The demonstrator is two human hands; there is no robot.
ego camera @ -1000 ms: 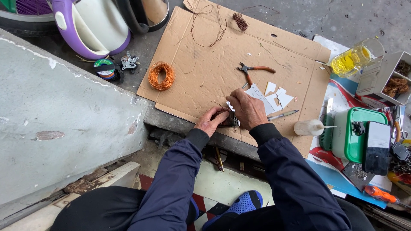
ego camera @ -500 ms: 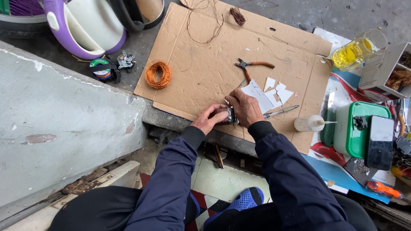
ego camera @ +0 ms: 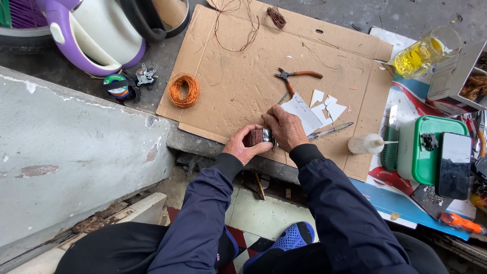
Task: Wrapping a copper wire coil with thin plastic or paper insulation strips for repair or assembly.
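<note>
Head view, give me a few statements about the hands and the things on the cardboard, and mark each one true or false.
1. Both hands, left hand and right hand, hold the wound coil. True.
2. The pliers are in the right hand. False: they lie on the cardboard, untouched.
3. The orange wire loop lies left of the hands. True.
4. The glass holds blue liquid. False: it is yellow.
5. The pen lies beside the right hand. True.

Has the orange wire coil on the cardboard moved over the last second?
No. The orange wire coil sits at the same spot near the left edge of the cardboard sheet; only the head camera shifted.
</note>
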